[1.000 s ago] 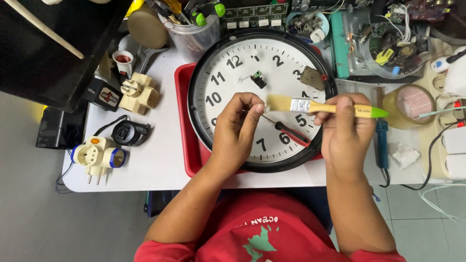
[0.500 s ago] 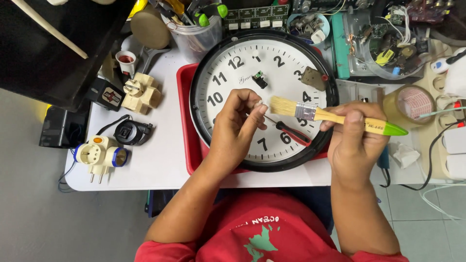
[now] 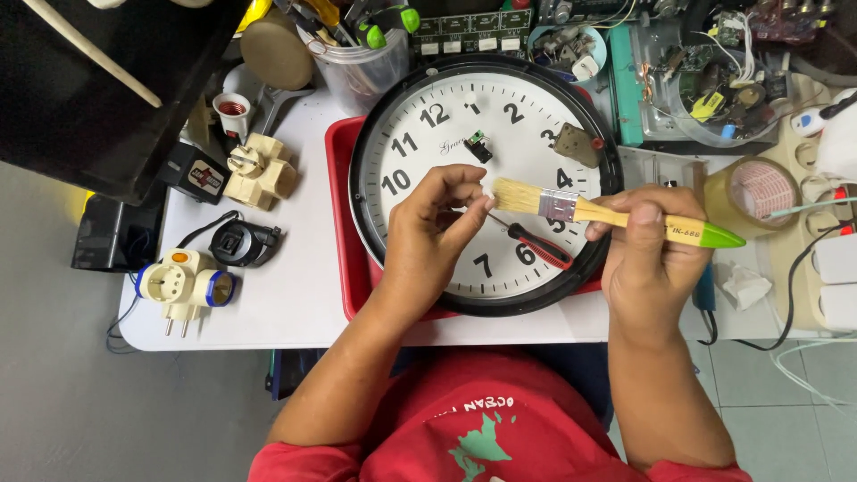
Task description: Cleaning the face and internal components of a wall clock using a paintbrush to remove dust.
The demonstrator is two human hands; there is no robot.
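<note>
Seen from the head camera, a person in a red shirt works over a round wall clock [image 3: 420,134] lying face up in a red tray [image 3: 339,205] on a white surface [image 3: 286,295]. The right hand [image 3: 647,259] is closed around the wooden handle of a green-tipped paintbrush [image 3: 571,208], held level over the clock's right half with its bristles pointing toward the dial's centre. The left hand [image 3: 437,232] hovers over the lower middle of the dial, its fingers pinched on something small and white that touches the bristle tips; what it is cannot be made out. A red-handled screwdriver [image 3: 536,245] lies on the dial below the brush. Left of the clock sit a beige plug adapter [image 3: 259,170] and a white one [image 3: 183,286]; right of it stands a tape roll [image 3: 745,192].
</note>
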